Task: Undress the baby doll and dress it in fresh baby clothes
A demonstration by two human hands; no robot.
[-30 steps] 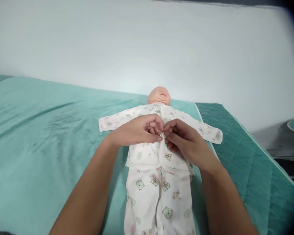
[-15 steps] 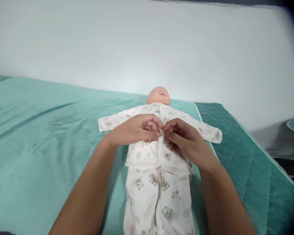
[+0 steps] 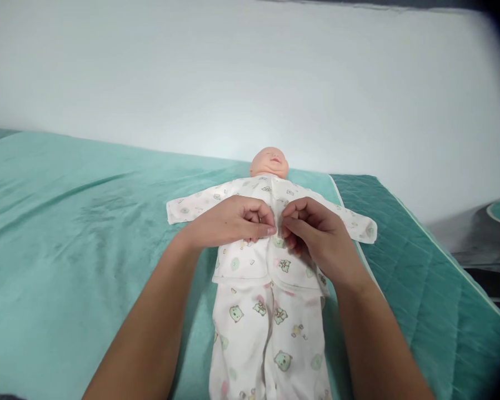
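A baby doll (image 3: 266,161) lies on its back, head away from me and arms spread. It wears a white long-sleeved top (image 3: 244,266) and matching trousers (image 3: 233,344), both printed with small bears. Over the chest, my left hand (image 3: 244,222) has thumb and fingers pinched at the top's front edge, left of the middle seam. My right hand (image 3: 312,230) is just right of that seam, its thumb and index finger pressed together at the fabric. A small gap lies between the two hands. The fingertips hide any fastener there.
Under the doll is a light teal plush sheet (image 3: 87,266), creased at the left. To the right it meets a darker quilted cover (image 3: 416,278) with pale piping. A white wall (image 3: 191,72) rises behind the doll's head.
My right hand has drawn slightly up and to the right, so its fingertips now stand apart from the left hand's. The left hand has barely moved; the doll lies as before.
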